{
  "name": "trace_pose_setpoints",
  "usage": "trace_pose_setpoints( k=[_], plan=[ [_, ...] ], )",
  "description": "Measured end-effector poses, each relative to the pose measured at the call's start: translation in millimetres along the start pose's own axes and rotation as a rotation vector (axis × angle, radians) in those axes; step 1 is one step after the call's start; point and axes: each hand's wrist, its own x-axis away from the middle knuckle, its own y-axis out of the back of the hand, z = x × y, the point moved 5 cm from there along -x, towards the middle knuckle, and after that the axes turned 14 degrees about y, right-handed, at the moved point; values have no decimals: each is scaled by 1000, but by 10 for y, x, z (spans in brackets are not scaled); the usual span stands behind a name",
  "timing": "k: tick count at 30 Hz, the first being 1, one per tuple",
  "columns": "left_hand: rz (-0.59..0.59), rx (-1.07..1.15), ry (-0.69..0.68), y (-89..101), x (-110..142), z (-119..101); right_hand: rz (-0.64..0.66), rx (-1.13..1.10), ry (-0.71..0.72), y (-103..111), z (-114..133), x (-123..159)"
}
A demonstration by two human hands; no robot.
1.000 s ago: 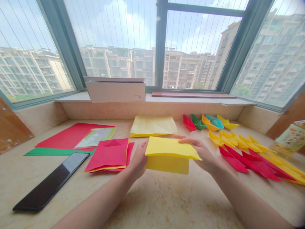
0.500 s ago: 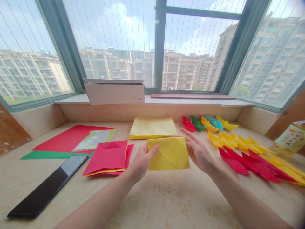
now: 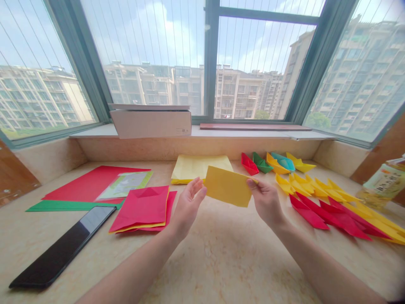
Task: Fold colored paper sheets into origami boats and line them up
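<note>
A folded sheet of yellow paper (image 3: 228, 186) hangs tilted above the counter, its right end lower than its left. My right hand (image 3: 268, 202) pinches its right edge between thumb and fingers. Beside its left edge is my left hand (image 3: 190, 204), open, thumb and fingers apart. Behind the held sheet lies a stack of pale yellow paper (image 3: 196, 166), partly covered by it. To the left of my left hand rests a pile of folded red paper (image 3: 142, 207) with a yellow layer showing.
Small folded paper boats (image 3: 278, 162) line the back right, with yellow folded pieces (image 3: 303, 185) and red folded pieces (image 3: 335, 215) before them. A phone (image 3: 66, 245), red sheets (image 3: 85, 183) and a plastic packet (image 3: 126, 185) lie left. A jar (image 3: 384, 181) stands far right.
The yellow paper was in my left hand's grip half a second ago; now my right hand holds it, tilted and turned. My left hand has let go and opened.
</note>
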Motion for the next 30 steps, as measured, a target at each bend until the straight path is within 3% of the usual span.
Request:
trace_pose_setpoints(
  k=[1,3,6,8,10,12,15,18,20,22,25,28,30],
  plan=[
    [-9,3,23,10,-4,12,-18,84,97,26,42,4],
    [86,34,79,-45,20,31,37,223,310,-2,154,30],
    [324,113,89,-224,145,-14,295,294,577,-202,308,130],
    [375,143,59,-297,225,-69,493,295,656,-351,361,219],
    [329,128,46,-306,252,-94,651,294,664,-455,380,293],
    [234,83,56,-262,226,-81,709,285,666,-484,405,320],
    [117,46,75,-162,141,-26,546,283,687,-374,463,241],
    [88,64,67,-103,78,11,224,306,587,-161,438,98],
    [112,86,62,-104,72,17,112,258,405,-82,339,38],
    [166,111,76,-137,95,19,136,128,176,-111,211,29],
    [259,139,144,-214,151,31,271,-144,-109,-278,97,93],
    [305,148,197,-271,186,30,284,-260,-266,-354,43,138],
    [311,168,203,-283,185,8,224,-201,-284,-312,0,130]
  ],
)
